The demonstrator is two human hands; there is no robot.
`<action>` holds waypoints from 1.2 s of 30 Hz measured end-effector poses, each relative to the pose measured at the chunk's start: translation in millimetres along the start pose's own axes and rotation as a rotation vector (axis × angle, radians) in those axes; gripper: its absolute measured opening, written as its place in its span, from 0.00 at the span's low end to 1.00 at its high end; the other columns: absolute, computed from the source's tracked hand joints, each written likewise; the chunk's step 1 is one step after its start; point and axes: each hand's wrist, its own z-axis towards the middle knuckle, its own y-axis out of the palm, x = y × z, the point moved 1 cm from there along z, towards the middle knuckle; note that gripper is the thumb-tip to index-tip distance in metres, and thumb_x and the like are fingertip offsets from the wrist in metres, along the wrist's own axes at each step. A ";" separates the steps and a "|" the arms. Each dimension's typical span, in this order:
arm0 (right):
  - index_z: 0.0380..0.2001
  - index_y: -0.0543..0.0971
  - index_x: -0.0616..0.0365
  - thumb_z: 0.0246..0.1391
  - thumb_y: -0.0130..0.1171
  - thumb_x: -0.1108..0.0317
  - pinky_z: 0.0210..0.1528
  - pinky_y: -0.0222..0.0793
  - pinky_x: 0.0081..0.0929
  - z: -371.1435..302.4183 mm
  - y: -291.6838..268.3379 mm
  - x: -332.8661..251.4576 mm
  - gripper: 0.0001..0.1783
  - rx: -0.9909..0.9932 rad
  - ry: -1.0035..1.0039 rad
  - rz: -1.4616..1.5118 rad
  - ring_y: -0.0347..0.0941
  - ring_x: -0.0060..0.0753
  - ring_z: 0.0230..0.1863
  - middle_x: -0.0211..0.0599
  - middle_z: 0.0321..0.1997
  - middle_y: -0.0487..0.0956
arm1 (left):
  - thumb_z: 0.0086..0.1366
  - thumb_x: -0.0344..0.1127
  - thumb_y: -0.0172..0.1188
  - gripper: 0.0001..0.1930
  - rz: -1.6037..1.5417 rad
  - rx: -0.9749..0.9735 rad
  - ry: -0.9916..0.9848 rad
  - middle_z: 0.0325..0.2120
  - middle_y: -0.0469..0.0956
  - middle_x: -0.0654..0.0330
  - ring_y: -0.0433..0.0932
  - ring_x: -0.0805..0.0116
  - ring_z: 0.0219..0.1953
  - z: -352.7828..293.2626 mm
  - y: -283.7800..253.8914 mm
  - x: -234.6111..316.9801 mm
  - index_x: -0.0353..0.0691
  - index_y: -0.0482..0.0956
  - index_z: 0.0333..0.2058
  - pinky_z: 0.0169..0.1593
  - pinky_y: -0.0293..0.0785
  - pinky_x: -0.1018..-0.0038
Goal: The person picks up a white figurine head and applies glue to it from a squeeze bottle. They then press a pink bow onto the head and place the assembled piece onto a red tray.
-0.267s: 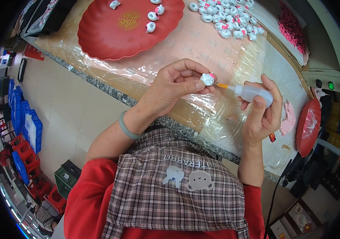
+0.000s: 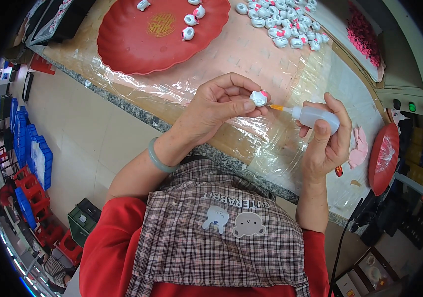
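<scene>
Between the thumb and fingers of my left hand (image 2: pixel 223 101) is a small white cat-head figure (image 2: pixel 258 98) with a pink bow. My right hand (image 2: pixel 326 136) is wrapped round a translucent squeeze bottle (image 2: pixel 316 117) with an orange-based needle tip (image 2: pixel 276 107). The needle points left and reaches the figure's lower right edge; whether it touches cannot be made out. Beyond my left hand lies a red scalloped tray (image 2: pixel 122 54) with several similar figures along its right side. A pile of white-and-pink figures (image 2: pixel 290 22) sits at the far side of the table.
Clear plastic film covers the table (image 2: pixel 181 81), which has a speckled stone edge (image 2: pixel 139 113). At the right are a pink cloth (image 2: pixel 358 148) and a red dish (image 2: pixel 383 158). A heap of pink pieces (image 2: pixel 362 34) lies far right. Red stools (image 2: pixel 35 195) stand on the floor at left.
Almost nothing differs. The figure in my left hand has shifted very slightly, with the bottle held in the same place.
</scene>
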 end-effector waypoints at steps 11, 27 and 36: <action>0.51 0.69 0.67 0.62 0.52 0.65 0.26 0.67 0.15 -1.0 5.8 -1.4 0.19 0.025 0.005 0.025 0.70 0.19 0.24 0.45 0.35 0.80 | 0.62 0.23 0.56 0.12 -0.001 0.015 -0.026 0.39 0.78 0.50 0.80 0.63 0.42 -1.2 2.6 0.8 0.29 0.72 0.45 0.48 0.79 0.74; 0.53 0.67 0.68 0.63 0.51 0.61 0.26 0.67 0.18 -4.0 2.1 0.5 0.22 0.021 -0.033 -0.019 0.72 0.25 0.25 0.51 0.37 0.78 | 0.64 0.24 0.55 0.11 -0.058 -0.008 -0.031 0.38 0.79 0.49 0.81 0.62 0.41 -1.0 -0.7 1.1 0.29 0.72 0.45 0.47 0.80 0.75; 0.53 0.67 0.68 0.63 0.50 0.59 0.25 0.67 0.19 -2.7 3.2 0.2 0.24 0.067 -0.018 0.016 0.72 0.26 0.25 0.51 0.37 0.78 | 0.63 0.26 0.55 0.11 -0.063 0.002 -0.047 0.43 0.78 0.48 0.80 0.62 0.42 -1.3 -2.5 2.2 0.32 0.73 0.44 0.47 0.79 0.74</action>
